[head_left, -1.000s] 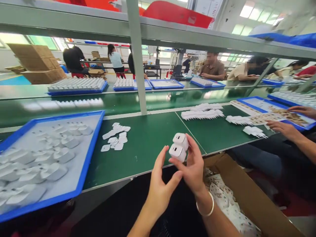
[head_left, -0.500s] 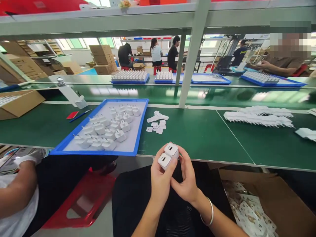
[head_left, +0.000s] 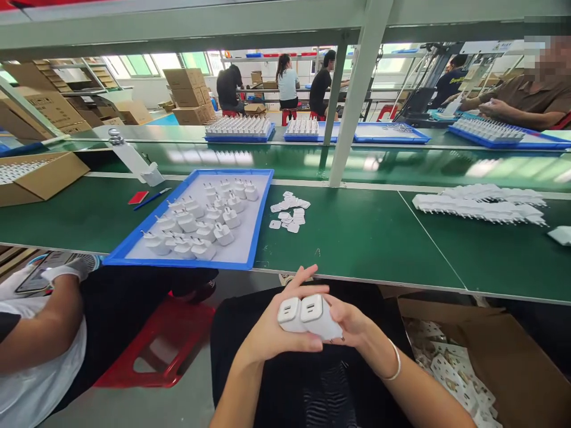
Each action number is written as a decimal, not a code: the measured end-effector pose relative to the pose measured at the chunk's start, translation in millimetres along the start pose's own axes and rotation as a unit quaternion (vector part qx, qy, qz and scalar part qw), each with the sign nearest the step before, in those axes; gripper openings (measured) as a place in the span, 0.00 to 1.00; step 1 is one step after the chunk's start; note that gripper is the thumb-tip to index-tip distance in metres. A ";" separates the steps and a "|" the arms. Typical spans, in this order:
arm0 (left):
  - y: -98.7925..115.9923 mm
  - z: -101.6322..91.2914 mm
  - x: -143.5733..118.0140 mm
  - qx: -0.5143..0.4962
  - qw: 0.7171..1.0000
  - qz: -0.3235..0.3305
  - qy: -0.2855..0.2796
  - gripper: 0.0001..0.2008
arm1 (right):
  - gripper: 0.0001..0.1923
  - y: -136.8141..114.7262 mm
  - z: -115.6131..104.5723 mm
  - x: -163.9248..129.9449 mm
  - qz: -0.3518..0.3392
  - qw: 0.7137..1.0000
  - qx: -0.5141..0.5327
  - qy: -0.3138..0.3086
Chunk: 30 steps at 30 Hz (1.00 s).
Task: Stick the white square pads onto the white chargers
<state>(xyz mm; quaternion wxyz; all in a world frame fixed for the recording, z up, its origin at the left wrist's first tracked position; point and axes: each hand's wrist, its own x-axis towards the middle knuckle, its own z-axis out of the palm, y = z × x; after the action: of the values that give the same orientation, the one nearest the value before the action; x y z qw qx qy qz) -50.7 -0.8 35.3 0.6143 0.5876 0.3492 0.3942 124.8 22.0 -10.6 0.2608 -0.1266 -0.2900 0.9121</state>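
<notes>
Two white charger plugs (head_left: 306, 315) sit side by side between both my hands, low over my lap, just in front of the green table's edge (head_left: 357, 278). My left hand (head_left: 276, 330) wraps the left plug from below, with the thumb under it. My right hand (head_left: 352, 324) grips the right plug from the right side. A blue tray (head_left: 256, 229) with several white plugs lies on the table to the left. A small heap of white stickers (head_left: 289, 211) lies beside the tray.
Rows of white plugs (head_left: 479, 202) lie at the right of the table. An open cardboard box (head_left: 499, 356) with printed sheets stands by my right knee. A co-worker's gloved hand and arm (head_left: 53, 285) are at the left. A shelf post (head_left: 352, 119) rises mid-table.
My hands have dropped with the two plugs from above the table edge down toward my lap, and the plugs turned to lie side by side. The view swung left.
</notes>
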 end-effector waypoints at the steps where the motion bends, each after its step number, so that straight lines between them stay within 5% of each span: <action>1: 2.4 -0.1 -0.7 0.019 1.000 0.004 0.001 0.32 | 0.37 2.0 0.7 1.1 0.005 1.000 0.000 -0.002; 4: 4.5 -0.2 -7.6 0.003 0.997 0.002 0.073 0.30 | 0.33 -4.6 7.4 1.5 0.017 0.999 -0.044 0.024; 6: 3.4 -0.8 -14.9 -0.017 0.988 0.005 0.155 0.31 | 0.26 -24.3 11.4 3.2 0.000 0.973 -0.213 0.087; 9: 1.8 0.9 -24.6 -0.065 0.964 -0.009 0.256 0.24 | 0.17 -74.5 7.7 19.3 -0.055 0.830 -0.514 0.210; 14: -3.0 17.3 -25.7 -0.133 0.937 -0.015 0.321 0.31 | 0.08 -155.9 -18.5 84.0 -0.053 0.656 -0.669 0.346; 19: -15.7 31.3 -21.7 -0.113 0.947 -0.009 0.301 0.25 | 0.18 -176.5 -26.3 137.8 0.018 0.521 -0.755 0.398; 24: -21.8 34.5 -22.4 -0.133 0.945 -0.022 0.300 0.24 | 0.19 -178.9 -24.6 153.4 0.075 0.464 -0.778 0.416; 30: -22.0 34.6 -17.4 -0.131 0.945 -0.021 0.301 0.23 | 0.20 -189.0 -25.2 152.9 0.104 0.484 -0.766 0.410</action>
<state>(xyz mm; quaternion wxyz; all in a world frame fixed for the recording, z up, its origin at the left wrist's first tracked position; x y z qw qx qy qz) -25.9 -31.8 15.0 0.5604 0.3489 0.4754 0.5816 83.2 249.2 69.5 0.0540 -0.6653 -0.7187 0.1948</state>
